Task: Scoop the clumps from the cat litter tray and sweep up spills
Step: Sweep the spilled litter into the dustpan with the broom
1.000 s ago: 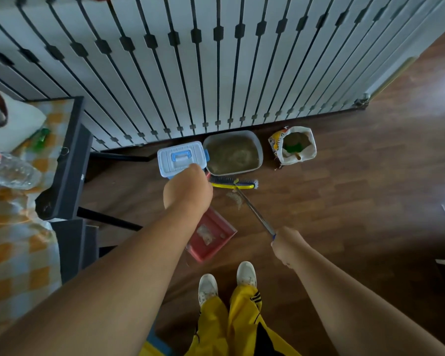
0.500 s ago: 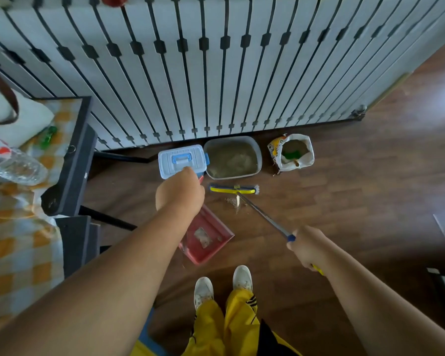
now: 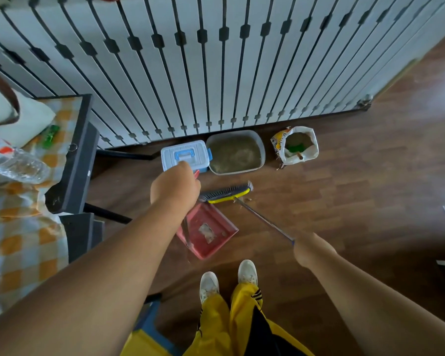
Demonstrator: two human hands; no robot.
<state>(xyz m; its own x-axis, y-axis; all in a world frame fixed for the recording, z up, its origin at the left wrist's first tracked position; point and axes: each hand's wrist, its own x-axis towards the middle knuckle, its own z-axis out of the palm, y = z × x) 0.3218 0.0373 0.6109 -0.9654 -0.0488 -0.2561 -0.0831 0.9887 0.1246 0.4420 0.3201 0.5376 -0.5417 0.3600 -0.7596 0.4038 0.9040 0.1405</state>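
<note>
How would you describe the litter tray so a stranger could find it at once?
Start at the white wall with black slats and look down to its foot on the brown wooden floor. The grey plastic litter tray sits there between a white lidded box with a blue handle and an open white sack. It alone is an open rounded basin of sandy litter.

Red plastic dustpan [image 3: 211,231] on brown wood-plank floor [image 3: 344,201]; yellow-backed broom head [image 3: 226,194] with dark bristles. Grey litter tray [image 3: 235,152], white box with blue handle [image 3: 184,155], orange-and-white checked cloth [image 3: 23,227], yellow trousers with black stripes [image 3: 242,322].
</note>
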